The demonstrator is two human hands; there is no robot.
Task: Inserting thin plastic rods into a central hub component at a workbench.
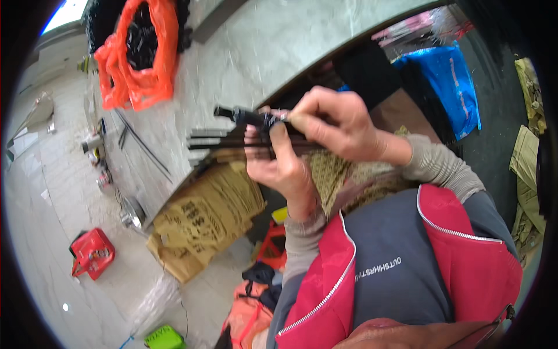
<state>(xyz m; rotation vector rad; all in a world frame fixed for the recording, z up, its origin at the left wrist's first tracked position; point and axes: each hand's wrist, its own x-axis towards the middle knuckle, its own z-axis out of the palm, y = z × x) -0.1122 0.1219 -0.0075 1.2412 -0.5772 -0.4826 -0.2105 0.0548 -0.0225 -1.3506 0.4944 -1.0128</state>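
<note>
In front of my chest, my left hand (pixel 282 160) is closed around several thin black strips (pixel 203 139), whose straight ends stick out to the left. A short, thick black tube-like piece (pixel 238 114) lies across the top of them, by my left thumb. Close beside it on the right, my right hand (pixel 340 122) pinches at the right end of this piece, fingers bent and thumb pressed in. What sits between its fingertips is too small and blurred to name. Both hands are over the near edge of the grey table (pixel 256 58).
An orange-red plastic bag (pixel 139 87) with black pieces inside stands on the table, with loose black strips (pixel 142 145) nearby. Brown cardboard (pixel 209 209) hangs below the table edge. A blue bag (pixel 444 87) lies at right, a red bag (pixel 96 253) on the floor at left.
</note>
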